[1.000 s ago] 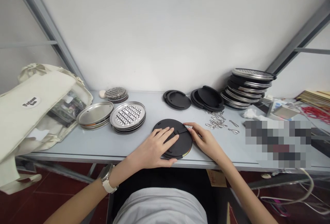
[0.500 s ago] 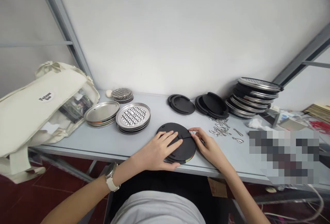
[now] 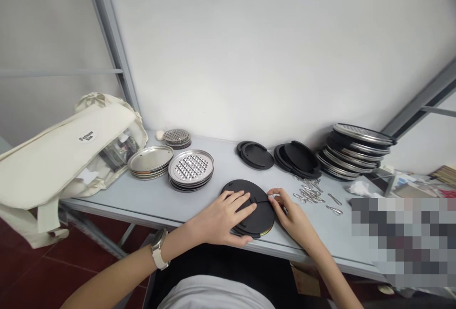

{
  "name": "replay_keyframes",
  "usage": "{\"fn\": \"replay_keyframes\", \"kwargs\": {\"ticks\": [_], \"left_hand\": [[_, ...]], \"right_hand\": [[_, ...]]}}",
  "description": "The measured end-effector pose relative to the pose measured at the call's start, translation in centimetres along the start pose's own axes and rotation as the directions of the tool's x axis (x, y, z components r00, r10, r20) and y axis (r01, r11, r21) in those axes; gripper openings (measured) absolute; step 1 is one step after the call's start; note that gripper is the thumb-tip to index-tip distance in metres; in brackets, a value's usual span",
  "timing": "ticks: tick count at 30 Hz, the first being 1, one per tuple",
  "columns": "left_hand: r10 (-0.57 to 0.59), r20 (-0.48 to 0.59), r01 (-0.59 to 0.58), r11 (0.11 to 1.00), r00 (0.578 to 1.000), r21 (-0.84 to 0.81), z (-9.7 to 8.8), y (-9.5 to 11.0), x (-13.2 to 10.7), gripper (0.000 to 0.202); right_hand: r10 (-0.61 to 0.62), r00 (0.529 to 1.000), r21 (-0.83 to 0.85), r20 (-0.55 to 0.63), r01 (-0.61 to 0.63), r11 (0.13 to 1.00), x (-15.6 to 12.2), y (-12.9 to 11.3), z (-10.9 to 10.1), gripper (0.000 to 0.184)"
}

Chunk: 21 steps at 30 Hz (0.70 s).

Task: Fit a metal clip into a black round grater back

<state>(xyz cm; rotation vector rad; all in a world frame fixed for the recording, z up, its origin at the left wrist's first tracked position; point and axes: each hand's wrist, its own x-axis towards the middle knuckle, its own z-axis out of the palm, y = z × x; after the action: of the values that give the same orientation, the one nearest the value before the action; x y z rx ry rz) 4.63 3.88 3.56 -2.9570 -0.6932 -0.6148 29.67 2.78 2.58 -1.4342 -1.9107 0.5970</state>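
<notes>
A round black plastic disc (image 3: 261, 216) lies at the table's front edge, with a sliver of coloured rim showing low on its right. My left hand (image 3: 230, 216) rests flat across its left half, fingers spread and thumb at the near edge. At the disc's right edge, where a thin line crosses it, my right hand (image 3: 287, 209) has thumb and index finger pinched together. Whatever lies between those fingertips is too small to make out. Just right of that hand is a loose heap of small metal loops (image 3: 309, 192), with two more pieces lying apart.
At left stand a stack of metal grater discs (image 3: 191, 166), plain metal lids (image 3: 150, 159) and smaller grater discs (image 3: 177, 137). A cream bag (image 3: 71, 152) lies beyond them. Black discs (image 3: 254, 155), black trays (image 3: 297, 157) and a tall assembled stack (image 3: 356, 150) line the wall.
The view has shifted a little, so everything sits lower and further right. Both hands keep their places on the black disc; the right fingertips stay pinched at its edge.
</notes>
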Motion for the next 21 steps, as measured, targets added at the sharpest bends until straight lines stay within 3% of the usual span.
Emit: {"fn": "replay_keyframes", "kwargs": {"ticks": [8, 13, 21], "left_hand": [[-0.005, 0.013, 0.005, 0.999, 1.000, -0.032, -0.44, 0.07, 0.12, 0.068], [-0.005, 0.024, 0.006, 0.999, 1.000, -0.036, -0.64, 0.08, 0.19, 0.067], [-0.007, 0.054, 0.010, 0.999, 0.999, -0.038, -0.40, -0.08, 0.09, 0.068]], "right_hand": [[-0.027, 0.992, -0.032, -0.127, 0.023, 0.999, -0.05, -0.28, 0.42, 0.026], [-0.044, 0.987, 0.006, -0.154, 0.046, 0.999, 0.04, -0.30, 0.14, 0.019], [-0.100, 0.971, -0.011, -0.216, 0.100, 0.995, 0.17, -0.03, -0.15, 0.021]]}}
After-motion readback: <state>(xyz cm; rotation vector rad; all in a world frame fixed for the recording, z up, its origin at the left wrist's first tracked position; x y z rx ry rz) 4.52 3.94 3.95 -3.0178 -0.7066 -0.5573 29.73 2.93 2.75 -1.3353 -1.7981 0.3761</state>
